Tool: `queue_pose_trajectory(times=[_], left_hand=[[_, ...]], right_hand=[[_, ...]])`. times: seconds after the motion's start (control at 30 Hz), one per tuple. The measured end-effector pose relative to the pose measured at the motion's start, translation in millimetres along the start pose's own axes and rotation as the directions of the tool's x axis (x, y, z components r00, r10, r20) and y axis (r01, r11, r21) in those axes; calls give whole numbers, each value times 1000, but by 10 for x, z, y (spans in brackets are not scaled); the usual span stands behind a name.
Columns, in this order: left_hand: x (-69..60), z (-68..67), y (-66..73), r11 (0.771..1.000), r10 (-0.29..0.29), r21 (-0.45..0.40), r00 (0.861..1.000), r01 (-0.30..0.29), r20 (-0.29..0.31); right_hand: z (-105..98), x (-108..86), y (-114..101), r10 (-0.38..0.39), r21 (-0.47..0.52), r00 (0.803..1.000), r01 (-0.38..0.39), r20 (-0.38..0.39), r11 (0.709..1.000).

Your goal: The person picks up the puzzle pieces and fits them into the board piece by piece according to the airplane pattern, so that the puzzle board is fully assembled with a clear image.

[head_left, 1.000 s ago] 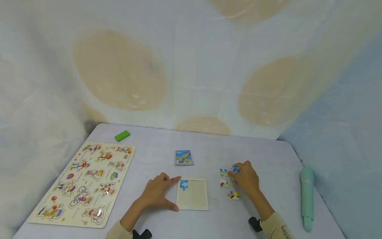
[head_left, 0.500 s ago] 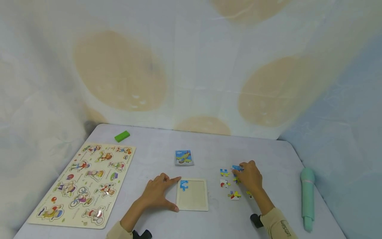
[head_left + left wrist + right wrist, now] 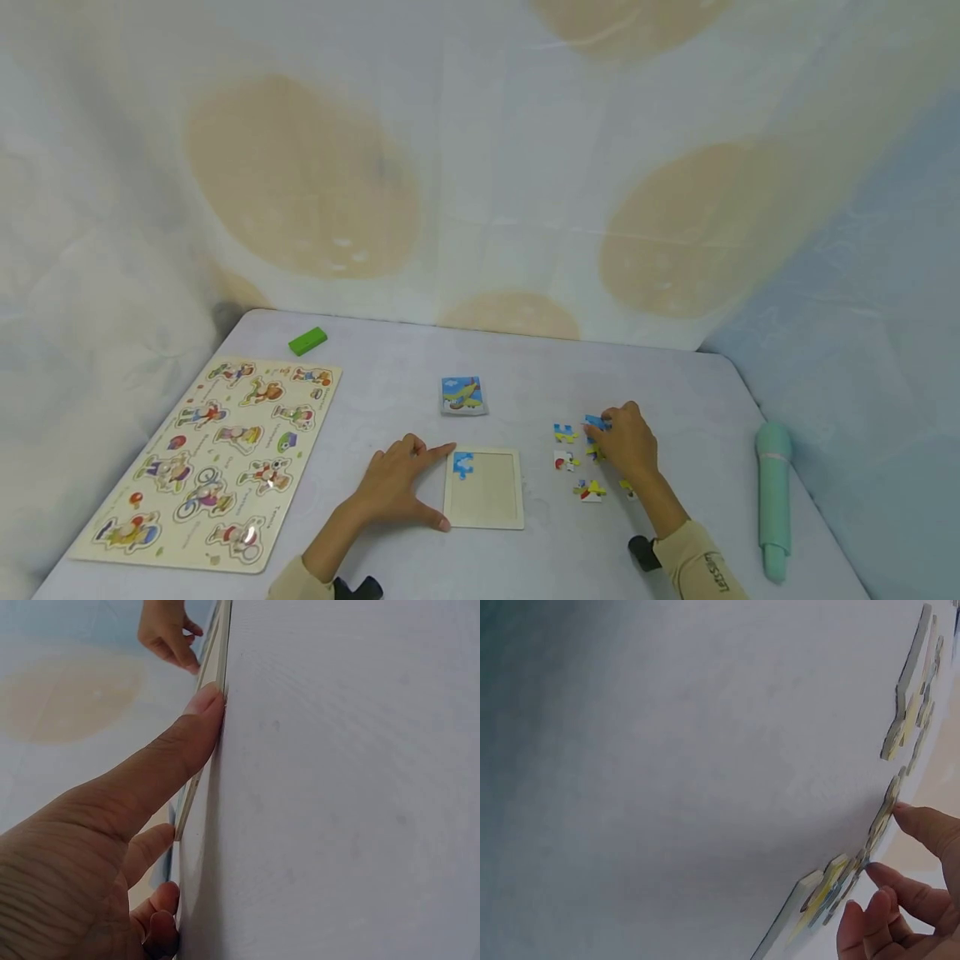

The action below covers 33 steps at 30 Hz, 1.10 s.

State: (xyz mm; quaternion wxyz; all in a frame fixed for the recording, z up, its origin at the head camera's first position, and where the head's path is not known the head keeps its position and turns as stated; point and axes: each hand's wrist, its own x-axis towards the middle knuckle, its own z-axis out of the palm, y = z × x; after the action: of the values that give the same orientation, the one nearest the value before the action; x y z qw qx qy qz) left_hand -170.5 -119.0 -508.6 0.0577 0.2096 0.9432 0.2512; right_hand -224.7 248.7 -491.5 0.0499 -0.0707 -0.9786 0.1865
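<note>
My left hand (image 3: 392,485) rests at the left edge of a small wooden tray (image 3: 521,492), thumb and index finger spread against its corners; in the left wrist view the thumb (image 3: 184,739) presses the rim. A blue puzzle piece (image 3: 462,466) lies in the tray's upper left corner. To the right, my right hand (image 3: 632,446) has thumb and index finger on a blue piece (image 3: 596,422) among several loose pieces, such as a red-and-yellow one (image 3: 590,491). The right wrist view shows the right hand (image 3: 922,889) with its fingertips touching pieces seen edge-on.
A large board with pictured figures (image 3: 217,467) lies at the left, a green block (image 3: 307,341) behind it. A small airplane picture (image 3: 462,395) is beyond the tray. At the right edge lies a mint-green cylindrical object (image 3: 773,500).
My right hand has shifted slightly right and back from the piece group, uncovering a yellow piece near its wrist. The left hand and the tray have stayed still.
</note>
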Motion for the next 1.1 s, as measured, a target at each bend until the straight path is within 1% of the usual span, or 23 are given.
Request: queue_pose_trajectory(times=[0.2, 0.3, 0.43, 0.57, 0.73, 0.9, 1.0, 1.1], left_hand=[[-6, 5, -2, 1000, 10, 6, 1000, -10, -9], [-6, 14, -8, 1000, 20, -6, 1000, -20, -12], [0, 21, -15, 1000, 15, -11, 1000, -15, -1], [4, 15, -18, 1000, 4, 0, 1000, -4, 4], [9, 10, -15, 1000, 3, -4, 1000, -3, 3], [2, 0, 4, 1000, 0, -7, 1000, 0, 4], [3, -2, 6, 1000, 0, -14, 1000, 0, 1], [5, 4, -2, 1000, -4, -7, 1000, 4, 0]], right_hand=[[7, 3, 6, -15, 2, 1000, 15, -12, 1000], [-3, -14, 3, -25, -4, 999, 25, -29, 1000], [-33, -53, -32, -47, 11, 997, 48, -58, 999], [-75, -97, -110, -75, 45, 994, 79, -77, 996], [-102, -160, -219, -120, 62, 988, 127, -99, 990], [-81, -227, -332, -170, 76, 981, 178, -98, 981], [-56, -287, -421, -190, 96, 978, 198, -89, 975], [-20, -355, -524, -205, 106, 974, 214, -96, 971]])
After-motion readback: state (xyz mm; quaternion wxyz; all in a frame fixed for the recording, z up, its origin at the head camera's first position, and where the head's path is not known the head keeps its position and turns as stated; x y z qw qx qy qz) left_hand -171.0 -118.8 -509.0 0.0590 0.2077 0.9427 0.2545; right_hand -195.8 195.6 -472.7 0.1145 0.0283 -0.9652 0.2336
